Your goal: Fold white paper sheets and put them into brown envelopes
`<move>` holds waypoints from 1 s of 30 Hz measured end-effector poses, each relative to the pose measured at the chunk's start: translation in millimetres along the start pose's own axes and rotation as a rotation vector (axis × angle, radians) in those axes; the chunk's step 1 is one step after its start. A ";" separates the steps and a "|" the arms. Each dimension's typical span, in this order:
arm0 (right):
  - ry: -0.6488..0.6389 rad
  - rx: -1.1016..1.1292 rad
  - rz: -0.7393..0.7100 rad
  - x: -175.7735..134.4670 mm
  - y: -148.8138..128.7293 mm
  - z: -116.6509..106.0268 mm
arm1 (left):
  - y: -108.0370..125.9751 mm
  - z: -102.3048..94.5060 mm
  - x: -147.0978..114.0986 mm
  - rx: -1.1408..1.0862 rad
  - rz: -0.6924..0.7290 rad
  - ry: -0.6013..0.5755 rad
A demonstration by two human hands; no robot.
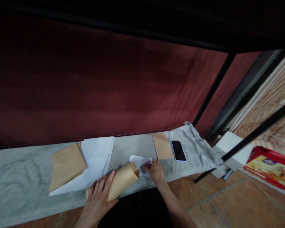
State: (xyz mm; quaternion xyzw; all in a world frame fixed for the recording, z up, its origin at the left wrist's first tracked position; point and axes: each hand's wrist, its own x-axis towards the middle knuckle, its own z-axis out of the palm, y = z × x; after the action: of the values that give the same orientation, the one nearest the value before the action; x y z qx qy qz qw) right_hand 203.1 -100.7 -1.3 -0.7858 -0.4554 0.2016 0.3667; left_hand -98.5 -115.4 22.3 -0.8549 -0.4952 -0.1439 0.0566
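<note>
My left hand (100, 193) lies across a brown paper envelope (123, 182), its fingers over the top and the thumb at the near side. The envelope bulges, and its right end gapes like a tube. Just past that mouth lies a small white paper sheet (139, 162), flat on the cloth. My right hand (156, 172) is at the sheet's right edge with curled fingers that seem to pinch it; the fingertips are partly blurred. Left of the envelope, another brown paper piece (66, 163) rests on larger white sheets (97, 155).
A grey cloth (21, 180) covers the narrow bench against a dark red panel (109, 95). To the right lie a flat brown paper piece (162, 145) and a phone (179, 150). Dark metal posts (213, 90) slant up at the right, near a red box (270, 169) on the tiled floor.
</note>
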 end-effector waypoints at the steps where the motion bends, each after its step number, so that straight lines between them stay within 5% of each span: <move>1: 0.008 -0.019 0.011 -0.2 -3.1 4.5 | -0.2 1.5 -3.6 0.001 -0.012 -0.004; 10: 0.040 0.137 -0.056 -2.2 2.6 4.6 | 1.8 12.5 -18.1 -0.041 -0.058 -0.006; 18: 0.149 0.479 -0.128 -0.2 27.8 -39.5 | 3.1 13.7 -19.0 -0.025 -0.050 0.021; 30: -0.142 0.454 -0.250 -10.2 35.1 -60.3 | 3.7 14.4 -18.7 -0.021 -0.037 -0.021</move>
State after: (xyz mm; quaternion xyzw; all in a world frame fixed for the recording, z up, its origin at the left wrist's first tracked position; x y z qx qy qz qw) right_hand 257.2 -144.3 11.0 -0.6050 -0.5164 0.3065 0.5229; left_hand -101.3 -129.4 3.1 -0.8477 -0.5098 -0.1411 0.0396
